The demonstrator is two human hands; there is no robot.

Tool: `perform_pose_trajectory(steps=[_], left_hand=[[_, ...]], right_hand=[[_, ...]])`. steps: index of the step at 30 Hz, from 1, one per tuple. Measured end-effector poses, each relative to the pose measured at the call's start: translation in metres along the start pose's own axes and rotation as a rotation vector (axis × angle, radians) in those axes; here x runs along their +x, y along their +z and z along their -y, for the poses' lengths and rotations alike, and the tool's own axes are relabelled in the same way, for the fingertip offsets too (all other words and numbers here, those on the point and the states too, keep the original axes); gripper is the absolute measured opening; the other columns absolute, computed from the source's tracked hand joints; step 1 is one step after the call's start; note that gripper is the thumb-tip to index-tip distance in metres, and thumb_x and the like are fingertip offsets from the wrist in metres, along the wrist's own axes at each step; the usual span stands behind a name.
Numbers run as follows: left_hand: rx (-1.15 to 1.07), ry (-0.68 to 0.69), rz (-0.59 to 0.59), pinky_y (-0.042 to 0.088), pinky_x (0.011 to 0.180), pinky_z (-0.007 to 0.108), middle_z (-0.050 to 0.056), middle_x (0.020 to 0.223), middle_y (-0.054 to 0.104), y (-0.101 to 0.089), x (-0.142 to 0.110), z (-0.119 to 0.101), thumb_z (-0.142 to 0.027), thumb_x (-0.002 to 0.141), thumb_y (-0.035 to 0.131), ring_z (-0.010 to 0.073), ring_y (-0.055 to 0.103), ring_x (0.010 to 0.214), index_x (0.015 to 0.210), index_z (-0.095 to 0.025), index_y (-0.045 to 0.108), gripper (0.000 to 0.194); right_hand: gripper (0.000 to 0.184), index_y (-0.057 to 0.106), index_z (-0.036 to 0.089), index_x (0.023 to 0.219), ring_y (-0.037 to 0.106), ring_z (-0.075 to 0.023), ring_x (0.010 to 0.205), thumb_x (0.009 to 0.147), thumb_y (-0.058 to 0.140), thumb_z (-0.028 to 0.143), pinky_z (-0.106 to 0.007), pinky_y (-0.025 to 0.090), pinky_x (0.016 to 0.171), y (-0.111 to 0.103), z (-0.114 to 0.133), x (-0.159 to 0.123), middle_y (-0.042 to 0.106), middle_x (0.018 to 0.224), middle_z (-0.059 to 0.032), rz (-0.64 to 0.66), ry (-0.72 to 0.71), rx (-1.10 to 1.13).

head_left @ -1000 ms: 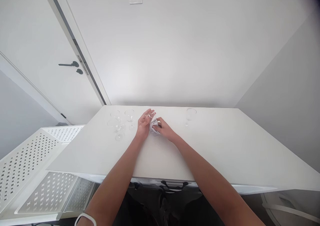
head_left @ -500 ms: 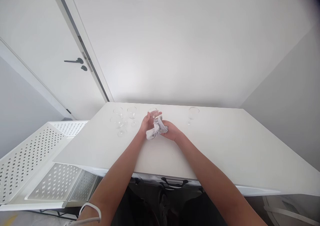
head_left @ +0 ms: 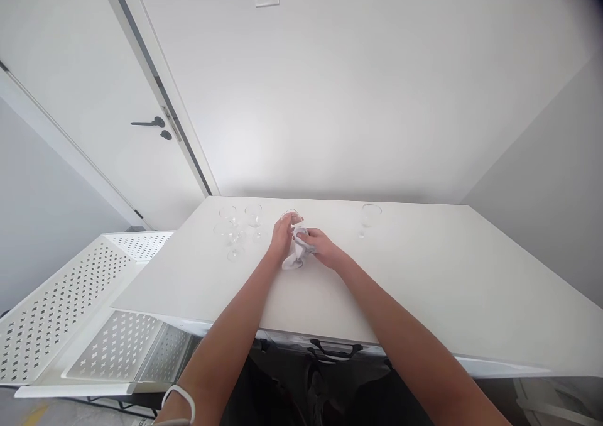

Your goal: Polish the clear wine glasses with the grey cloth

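Note:
My left hand is wrapped round the bowl of a clear stemmed glass, whose rim shows above the fingers. Pinched in my right hand is a pale grey-white cloth, pressed against the lower part of that glass. The cloth hides the stem and foot, and a loose end of it hangs down toward the tabletop. Both hands are close together above the middle of the white table.
Left of my hands stand several clear stemmed glasses in a cluster. One more glass stands alone to the right, near the wall. A white perforated rack adjoins the table's left side. Behind is a door with a dark handle.
My right hand has turned the cloth round the lower part of the glass, and its fingers have moved in closer. The whole view has shifted slightly.

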State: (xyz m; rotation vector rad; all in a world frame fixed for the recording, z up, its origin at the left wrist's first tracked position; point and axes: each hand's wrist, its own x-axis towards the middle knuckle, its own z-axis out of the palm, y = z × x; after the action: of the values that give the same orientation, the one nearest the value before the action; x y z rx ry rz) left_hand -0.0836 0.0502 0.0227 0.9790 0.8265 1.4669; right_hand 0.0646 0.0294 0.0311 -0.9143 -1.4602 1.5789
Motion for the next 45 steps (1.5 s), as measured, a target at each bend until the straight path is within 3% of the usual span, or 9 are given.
perform_pose_trajectory(steps=[5, 12, 15, 17, 20, 22, 29, 35, 45], left_hand=[[-0.039, 0.038, -0.021, 0.050, 0.086, 0.037, 0.010, 0.115, 0.071, -0.002, -0.002, -0.004, -0.054, 0.088, 0.067, 0.0245, 0.065, 0.104, 0.104, -0.021, 0.069, 0.037], [0.187, -0.023, 0.020, 0.050, 0.090, 0.040, 0.013, 0.128, 0.067, -0.005, -0.005, 0.004, -0.064, 0.085, 0.067, 0.0299, 0.063, 0.115, 0.105, -0.021, 0.073, 0.047], [0.225, 0.009, 0.024, 0.049, 0.094, 0.040, 0.012, 0.131, 0.065, -0.004, -0.005, 0.004, -0.059, 0.081, 0.075, 0.0293, 0.064, 0.113, 0.101, -0.019, 0.075, 0.044], [0.124, 0.013, 0.039, 0.049, 0.095, 0.041, 0.013, 0.122, 0.069, -0.003, -0.006, 0.002, -0.059, 0.083, 0.073, 0.0282, 0.066, 0.108, 0.100, -0.018, 0.075, 0.045], [-0.020, 0.017, 0.087, 0.051, 0.090, 0.040, 0.012, 0.107, 0.072, -0.003, -0.005, -0.002, -0.064, 0.086, 0.066, 0.0267, 0.068, 0.101, 0.105, -0.017, 0.074, 0.051], [-0.051, 0.012, 0.110, 0.052, 0.088, 0.040, 0.012, 0.104, 0.072, -0.003, -0.005, -0.004, -0.065, 0.086, 0.065, 0.0269, 0.068, 0.099, 0.109, -0.017, 0.074, 0.054], [0.025, 0.117, 0.050, 0.049, 0.099, 0.042, 0.011, 0.127, 0.067, -0.001, -0.005, -0.007, -0.056, 0.086, 0.071, 0.0312, 0.060, 0.122, 0.099, -0.020, 0.077, 0.039], [-0.003, 0.028, 0.040, 0.052, 0.094, 0.043, 0.015, 0.128, 0.068, -0.004, -0.002, -0.002, -0.061, 0.088, 0.065, 0.0314, 0.062, 0.118, 0.104, -0.017, 0.076, 0.048], [-0.012, 0.024, 0.042, 0.052, 0.092, 0.041, 0.013, 0.126, 0.069, -0.006, -0.006, -0.003, -0.063, 0.086, 0.066, 0.0281, 0.066, 0.111, 0.103, -0.018, 0.075, 0.048]], right_hand=[[0.019, 0.054, 0.026, 0.094, 0.048, -0.0201, 0.065, 0.093, 0.058, 0.045, -0.032, 0.032, 0.067, 0.005, -0.010, 0.005, 0.057, 0.071, 0.0002, -0.182, -0.189, -0.662], [0.006, 0.052, 0.025, 0.092, 0.052, -0.0259, 0.081, 0.091, 0.058, 0.025, -0.034, 0.034, 0.073, 0.000, -0.012, 0.009, 0.059, 0.085, -0.0074, -0.413, -0.203, -0.825], [0.009, 0.054, 0.025, 0.089, 0.052, -0.0246, 0.079, 0.088, 0.062, 0.027, -0.034, 0.034, 0.072, 0.001, -0.006, 0.008, 0.059, 0.082, -0.0057, -0.390, -0.180, -0.727], [0.015, 0.059, 0.024, 0.089, 0.053, -0.0221, 0.075, 0.086, 0.067, 0.036, -0.033, 0.036, 0.070, 0.002, 0.000, 0.006, 0.059, 0.079, -0.0036, -0.319, -0.130, -0.475], [0.031, 0.065, 0.021, 0.088, 0.055, -0.0195, 0.074, 0.081, 0.071, 0.050, -0.033, 0.040, 0.068, 0.002, 0.009, 0.004, 0.061, 0.079, -0.0031, -0.074, 0.014, 0.004], [0.037, 0.066, 0.019, 0.086, 0.055, -0.0185, 0.073, 0.078, 0.072, 0.055, -0.033, 0.042, 0.068, 0.001, 0.011, 0.003, 0.061, 0.079, -0.0031, 0.044, 0.068, 0.144], [0.014, 0.060, 0.027, 0.089, 0.049, -0.0185, 0.071, 0.085, 0.061, 0.040, -0.030, 0.034, 0.066, 0.008, 0.001, 0.005, 0.060, 0.078, -0.0006, -0.394, -0.243, -0.484], [0.039, 0.046, 0.022, 0.067, 0.040, -0.0142, 0.062, 0.078, 0.068, 0.052, -0.029, 0.029, 0.059, 0.009, -0.004, 0.011, 0.046, 0.064, 0.0033, -0.321, -0.130, -0.304], [0.042, 0.050, 0.020, 0.067, 0.042, -0.0129, 0.064, 0.077, 0.073, 0.054, -0.028, 0.030, 0.061, 0.004, -0.005, 0.011, 0.047, 0.067, 0.0034, -0.235, -0.109, -0.127]])
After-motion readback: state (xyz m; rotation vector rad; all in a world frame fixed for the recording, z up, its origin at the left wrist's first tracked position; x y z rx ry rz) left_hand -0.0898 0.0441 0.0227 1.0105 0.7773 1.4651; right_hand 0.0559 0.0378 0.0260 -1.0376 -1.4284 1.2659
